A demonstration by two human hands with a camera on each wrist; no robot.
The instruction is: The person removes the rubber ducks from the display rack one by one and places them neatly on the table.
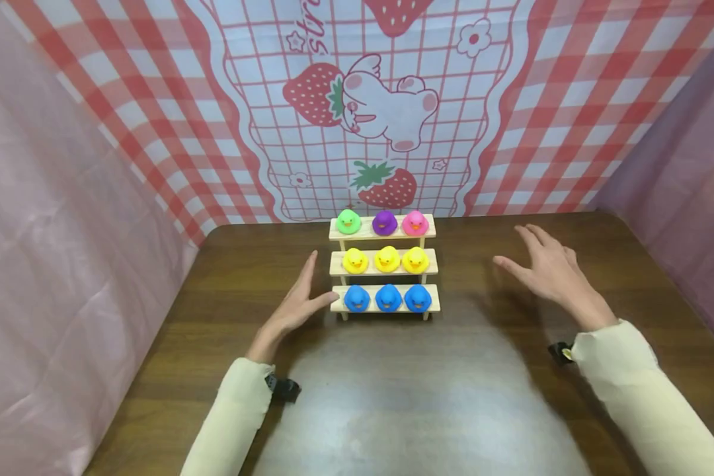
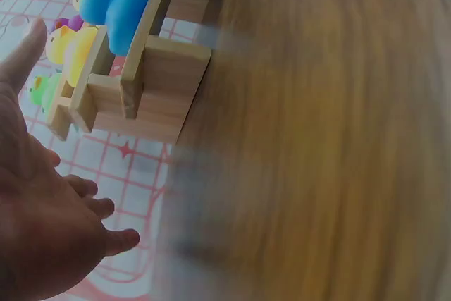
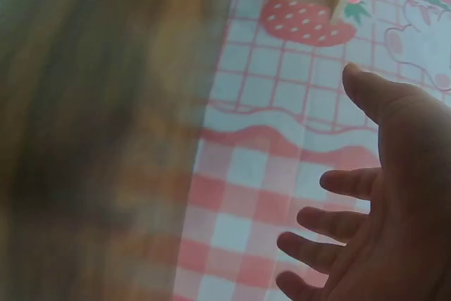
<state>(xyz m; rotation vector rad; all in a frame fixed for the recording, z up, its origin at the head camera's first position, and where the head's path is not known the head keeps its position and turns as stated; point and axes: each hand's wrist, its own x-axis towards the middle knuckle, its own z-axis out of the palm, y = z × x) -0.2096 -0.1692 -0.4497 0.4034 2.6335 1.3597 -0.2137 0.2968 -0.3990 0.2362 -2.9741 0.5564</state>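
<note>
A three-step wooden stand [image 1: 339, 306] holds small rubber ducks in rows. Three blue ducks [image 1: 389, 299] fill the lowest step and three yellow ducks [image 1: 387, 259] the middle one. On the top step sit a green duck [image 1: 348, 222], a purple duck [image 1: 385, 223] and a pink duck [image 1: 415, 223]. My left hand [image 1: 300, 301] is beside the stand's left end, fingers extended, thumb near the lowest step; whether it touches I cannot tell. Well to the right of the stand, my right hand [image 1: 550, 268] hovers with spread fingers and holds nothing.
The stand is on a brown wooden table [image 1: 428, 396]. Behind it hangs a red-and-white checked cloth [image 1: 571, 119] with strawberry prints. Pink drapes [image 1: 65, 264] close off the left side, and a similar drape [image 1: 684, 172] hangs at the right.
</note>
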